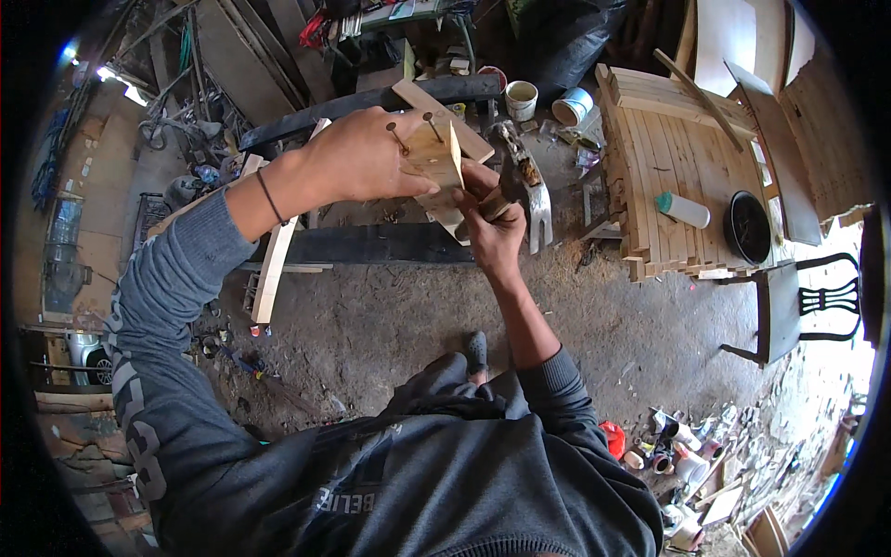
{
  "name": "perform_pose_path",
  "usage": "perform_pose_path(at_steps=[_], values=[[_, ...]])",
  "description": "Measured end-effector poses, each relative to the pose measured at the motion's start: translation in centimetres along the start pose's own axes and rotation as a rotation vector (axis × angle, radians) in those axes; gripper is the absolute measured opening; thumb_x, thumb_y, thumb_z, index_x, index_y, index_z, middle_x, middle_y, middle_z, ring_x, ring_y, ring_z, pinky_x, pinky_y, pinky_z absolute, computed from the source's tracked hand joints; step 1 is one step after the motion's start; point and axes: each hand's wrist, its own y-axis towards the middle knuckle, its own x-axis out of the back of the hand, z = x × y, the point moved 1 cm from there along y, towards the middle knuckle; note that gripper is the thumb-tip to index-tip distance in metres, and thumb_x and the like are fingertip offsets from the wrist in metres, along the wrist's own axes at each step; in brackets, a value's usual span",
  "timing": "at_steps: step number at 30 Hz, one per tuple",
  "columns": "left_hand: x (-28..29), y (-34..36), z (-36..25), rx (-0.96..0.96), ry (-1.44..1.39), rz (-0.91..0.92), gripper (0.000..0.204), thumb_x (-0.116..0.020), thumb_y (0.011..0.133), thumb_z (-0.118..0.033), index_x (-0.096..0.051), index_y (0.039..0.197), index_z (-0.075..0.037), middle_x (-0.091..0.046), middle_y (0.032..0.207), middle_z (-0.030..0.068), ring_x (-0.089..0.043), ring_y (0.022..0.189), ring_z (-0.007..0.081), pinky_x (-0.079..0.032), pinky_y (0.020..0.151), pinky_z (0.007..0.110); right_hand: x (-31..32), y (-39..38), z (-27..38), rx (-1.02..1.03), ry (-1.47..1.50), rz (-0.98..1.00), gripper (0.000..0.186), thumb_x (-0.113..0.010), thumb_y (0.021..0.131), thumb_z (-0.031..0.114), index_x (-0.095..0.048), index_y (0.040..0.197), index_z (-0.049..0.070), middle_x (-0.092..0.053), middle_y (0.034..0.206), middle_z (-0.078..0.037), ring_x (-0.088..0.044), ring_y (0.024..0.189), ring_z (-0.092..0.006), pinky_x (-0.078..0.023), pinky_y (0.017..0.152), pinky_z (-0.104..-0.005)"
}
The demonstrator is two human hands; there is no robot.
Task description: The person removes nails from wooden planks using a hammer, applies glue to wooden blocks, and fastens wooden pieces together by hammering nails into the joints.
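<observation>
My left hand (357, 156) grips a short piece of light wood (436, 160), raised in front of me. Two nails, one nail (397, 139) by my left fingers and another nail (433, 128) further right, stick out of its upper part. In my right hand (497, 232) is a claw hammer (524, 178), its worn metal head above and right of the fist and its claw pointing down. Thumb and fingers of that hand also touch the wood's right edge. Most of the hammer's handle is hidden.
Behind my hands stands a dark bench (371, 243) with loose wooden strips (276, 269). Stacked planks at right form a work surface (650, 176), carrying a bottle (682, 210) and a black bowl (747, 227). Buckets (522, 99) stand beyond; a chair (780, 311) is at right.
</observation>
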Motion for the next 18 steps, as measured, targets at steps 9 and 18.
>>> perform_pose_path(at_steps=[9, 18], values=[[0.9, -0.2, -1.0, 0.021, -0.001, -0.048, 0.069, -0.083, 0.077, -0.048, -0.06, 0.116, 0.004, -0.069, 0.082, 0.0228, -0.069, 0.078, 0.0415, -0.057, 0.07, 0.043, -1.3, 0.0, -0.9, 0.143, -0.154, -0.149, 0.022, -0.069, 0.094, -0.001, -0.069, 0.116, -0.002, -0.065, 0.119, -0.007, -0.062, 0.11, -0.0141, -0.048, 0.098, -0.0289], [0.6, 0.0, -0.7, -0.012, -0.012, -0.062, 0.071, -0.083, 0.075, -0.05, -0.061, 0.115, 0.005, -0.068, 0.078, 0.0249, -0.069, 0.076, 0.0427, -0.056, 0.067, 0.044, -0.7, 0.3, -1.2, 0.167, -0.161, -0.13, 0.02, -0.067, 0.094, -0.003, -0.069, 0.114, -0.002, -0.062, 0.109, -0.005, -0.06, 0.104, -0.0115, -0.048, 0.092, -0.0258]])
